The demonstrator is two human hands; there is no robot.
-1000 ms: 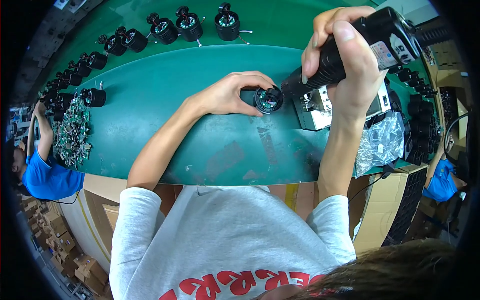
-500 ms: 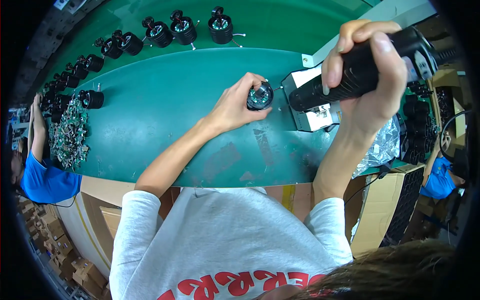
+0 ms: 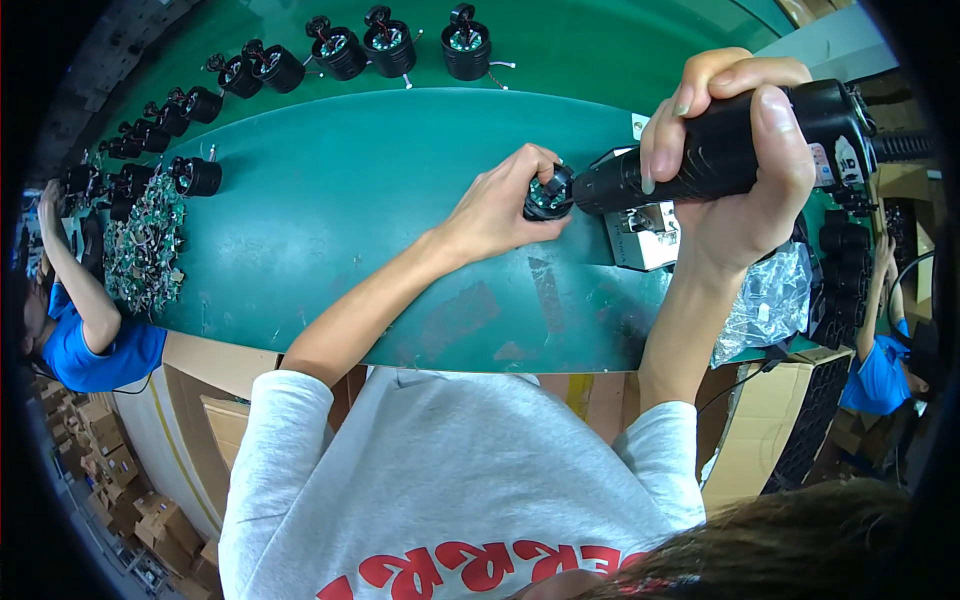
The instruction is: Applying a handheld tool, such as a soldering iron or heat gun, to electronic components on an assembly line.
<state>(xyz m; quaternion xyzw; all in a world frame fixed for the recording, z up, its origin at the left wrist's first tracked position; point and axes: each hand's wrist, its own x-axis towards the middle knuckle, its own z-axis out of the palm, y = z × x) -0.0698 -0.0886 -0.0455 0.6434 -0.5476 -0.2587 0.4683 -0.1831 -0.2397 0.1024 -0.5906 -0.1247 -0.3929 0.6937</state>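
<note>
My left hand is closed around a small black cylindrical housing on the green bench. Green circuit board parts show inside its top, and a black round piece sits at its rim under my fingers. My right hand wraps round a thick black electric screwdriver, tilted with its nose pointing left. The nose reaches the housing's right edge; whether the bit touches a screw, I cannot tell. Behind and below the screwdriver stands a white box with a metal mechanism, partly hidden.
Several similar black housings with wires line the bench's far side. A heap of small circuit boards lies left, near a co-worker in blue. Right are a clear plastic bag, stacked black parts and another person.
The screwdriver's nose has moved left from over the white box to the housing. My left hand keeps its hold on the housing. The whole view has shifted slightly.
</note>
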